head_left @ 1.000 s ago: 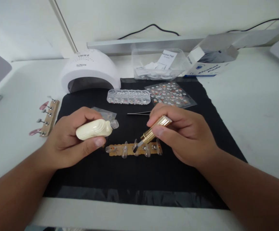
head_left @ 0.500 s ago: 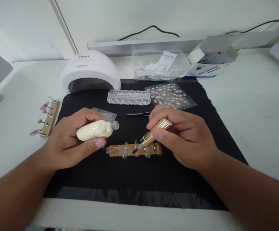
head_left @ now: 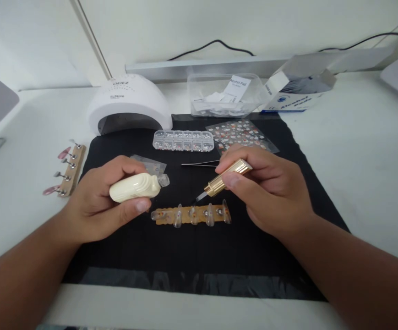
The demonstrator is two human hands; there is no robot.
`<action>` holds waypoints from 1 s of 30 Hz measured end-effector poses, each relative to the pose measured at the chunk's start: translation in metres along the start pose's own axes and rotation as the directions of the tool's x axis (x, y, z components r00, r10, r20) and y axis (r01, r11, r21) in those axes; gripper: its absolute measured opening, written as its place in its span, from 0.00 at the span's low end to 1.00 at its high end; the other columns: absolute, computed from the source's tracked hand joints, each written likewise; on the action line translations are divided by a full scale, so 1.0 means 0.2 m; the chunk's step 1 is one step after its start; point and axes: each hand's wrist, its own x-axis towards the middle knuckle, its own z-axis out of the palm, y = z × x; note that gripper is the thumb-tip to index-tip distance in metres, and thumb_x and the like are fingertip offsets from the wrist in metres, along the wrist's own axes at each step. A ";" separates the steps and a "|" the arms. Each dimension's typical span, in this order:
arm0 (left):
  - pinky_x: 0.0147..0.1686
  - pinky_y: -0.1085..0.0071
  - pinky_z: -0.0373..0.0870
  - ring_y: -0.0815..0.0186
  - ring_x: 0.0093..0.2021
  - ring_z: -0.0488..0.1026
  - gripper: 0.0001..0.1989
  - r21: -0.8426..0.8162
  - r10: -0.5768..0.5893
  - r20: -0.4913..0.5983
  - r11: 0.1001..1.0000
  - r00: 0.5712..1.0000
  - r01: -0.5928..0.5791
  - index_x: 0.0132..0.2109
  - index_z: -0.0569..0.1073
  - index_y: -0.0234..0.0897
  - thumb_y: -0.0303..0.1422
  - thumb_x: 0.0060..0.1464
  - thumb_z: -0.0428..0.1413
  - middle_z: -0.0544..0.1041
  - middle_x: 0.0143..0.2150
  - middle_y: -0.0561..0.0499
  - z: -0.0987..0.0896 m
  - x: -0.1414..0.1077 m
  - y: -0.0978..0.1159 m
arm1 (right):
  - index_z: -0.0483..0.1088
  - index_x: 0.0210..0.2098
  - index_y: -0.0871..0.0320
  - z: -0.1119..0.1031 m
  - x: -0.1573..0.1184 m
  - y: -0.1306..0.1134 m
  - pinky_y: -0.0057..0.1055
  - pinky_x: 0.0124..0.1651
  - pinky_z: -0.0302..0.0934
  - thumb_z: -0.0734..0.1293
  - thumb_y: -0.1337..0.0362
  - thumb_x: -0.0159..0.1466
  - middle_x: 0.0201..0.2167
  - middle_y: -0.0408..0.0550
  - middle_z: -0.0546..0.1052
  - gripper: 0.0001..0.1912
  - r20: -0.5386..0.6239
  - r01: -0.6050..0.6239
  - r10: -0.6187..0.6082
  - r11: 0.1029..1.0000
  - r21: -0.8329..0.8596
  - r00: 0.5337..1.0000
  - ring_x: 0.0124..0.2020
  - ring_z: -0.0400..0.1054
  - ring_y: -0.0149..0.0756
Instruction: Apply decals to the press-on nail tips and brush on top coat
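My left hand (head_left: 106, 201) is closed round a cream-coloured bottle (head_left: 135, 187), tilted on its side with its clear neck pointing right. Between the thumb and fingers of my right hand (head_left: 264, 188) is a gold-capped brush (head_left: 224, 178), its dark tip pointing down and left. That tip hovers by the upper edge of a wooden strip (head_left: 186, 214), near the middle. Several clear nail tips (head_left: 177, 215) stand crosswise along the strip, and one lies at its left end. The strip rests on a black mat (head_left: 192, 256).
Behind are a white nail lamp (head_left: 130, 103), a compartment case (head_left: 183, 140), a sticker sheet (head_left: 243, 136), tweezers (head_left: 199, 163), a clear tub (head_left: 224, 107) and an alcohol pad box (head_left: 295, 98). A second nail stand (head_left: 71, 172) is at left; a small clear packet (head_left: 149, 163) lies behind the bottle.
My right hand and the brush have moved slightly up and to the right, lifting the tip from over the middle nail to the strip's upper edge. My left hand is nearly unchanged.
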 end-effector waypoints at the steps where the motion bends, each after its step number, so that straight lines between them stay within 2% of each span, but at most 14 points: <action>1: 0.23 0.77 0.66 0.72 0.25 0.70 0.07 -0.002 -0.007 0.001 1.000 1.000 0.007 0.46 0.72 0.39 0.30 0.62 0.62 0.75 0.31 0.56 0.00 0.00 0.00 | 0.75 0.32 0.50 0.00 0.00 0.00 0.37 0.34 0.59 0.69 0.65 0.65 0.26 0.40 0.75 0.05 0.005 -0.005 0.005 0.999 0.036 1.000 0.28 0.68 0.35; 4: 0.23 0.76 0.66 0.71 0.25 0.70 0.07 -0.015 -0.007 0.007 1.000 1.000 0.007 0.47 0.73 0.38 0.29 0.62 0.61 0.75 0.31 0.55 0.00 -0.01 0.00 | 0.75 0.32 0.50 -0.01 0.00 -0.01 0.35 0.30 0.58 0.69 0.62 0.65 0.25 0.41 0.74 0.04 0.068 -0.025 0.015 0.990 0.140 0.998 0.27 0.66 0.36; 7: 0.23 0.77 0.66 0.72 0.25 0.70 0.07 -0.007 -0.002 0.010 1.000 1.000 0.002 0.46 0.73 0.38 0.30 0.62 0.61 0.75 0.31 0.55 0.00 -0.01 0.00 | 0.75 0.30 0.50 0.00 0.00 -0.02 0.37 0.31 0.59 0.69 0.64 0.63 0.26 0.42 0.75 0.04 0.111 -0.020 0.008 0.995 0.103 0.994 0.28 0.67 0.37; 12: 0.22 0.77 0.65 0.72 0.25 0.69 0.07 0.041 -0.006 0.006 0.999 1.000 0.006 0.45 0.73 0.40 0.30 0.61 0.62 0.75 0.32 0.55 0.00 0.00 0.00 | 0.76 0.30 0.49 0.00 0.01 -0.01 0.38 0.33 0.60 0.71 0.62 0.64 0.26 0.42 0.76 0.05 0.008 -0.064 0.064 0.998 0.022 0.998 0.27 0.67 0.37; 14: 0.22 0.77 0.64 0.72 0.24 0.69 0.07 0.030 -0.006 0.015 1.000 1.000 0.006 0.46 0.73 0.40 0.31 0.61 0.61 0.75 0.31 0.56 0.00 0.00 0.00 | 0.77 0.31 0.49 0.00 0.01 0.00 0.37 0.32 0.60 0.72 0.61 0.64 0.26 0.43 0.76 0.05 -0.017 -0.083 0.084 0.993 0.080 0.996 0.27 0.67 0.36; 16: 0.21 0.77 0.63 0.73 0.23 0.68 0.07 0.016 0.000 0.028 1.000 1.000 0.000 0.46 0.73 0.41 0.31 0.61 0.61 0.76 0.32 0.56 0.00 0.00 0.00 | 0.78 0.31 0.49 0.00 0.01 0.01 0.37 0.31 0.61 0.73 0.57 0.65 0.26 0.44 0.76 0.06 -0.007 -0.095 0.099 0.974 0.208 0.995 0.27 0.68 0.37; 20: 0.20 0.77 0.62 0.72 0.23 0.68 0.08 0.018 -0.004 0.042 1.000 0.999 0.004 0.46 0.72 0.40 0.29 0.60 0.61 0.78 0.33 0.55 0.01 0.00 0.00 | 0.81 0.32 0.49 0.00 0.01 0.01 0.37 0.30 0.66 0.77 0.51 0.61 0.25 0.44 0.78 0.10 -0.023 -0.118 0.143 0.888 0.445 0.989 0.27 0.71 0.38; 26: 0.22 0.74 0.64 0.69 0.24 0.72 0.07 -0.014 0.008 0.076 1.000 0.997 -0.007 0.45 0.70 0.39 0.29 0.60 0.60 0.78 0.29 0.55 0.02 0.03 0.02 | 0.81 0.32 0.49 0.03 0.02 -0.01 0.34 0.32 0.70 0.78 0.48 0.59 0.26 0.43 0.80 0.12 -0.108 -0.069 0.139 0.869 0.490 0.984 0.28 0.73 0.36; 30: 0.22 0.75 0.64 0.70 0.23 0.71 0.07 -0.001 0.045 0.082 0.999 0.996 -0.045 0.45 0.70 0.39 0.31 0.61 0.60 0.78 0.30 0.54 0.02 0.04 0.03 | 0.82 0.33 0.48 0.04 0.01 -0.01 0.34 0.32 0.71 0.79 0.48 0.57 0.25 0.43 0.80 0.13 -0.133 -0.103 0.192 0.864 0.494 0.972 0.27 0.73 0.36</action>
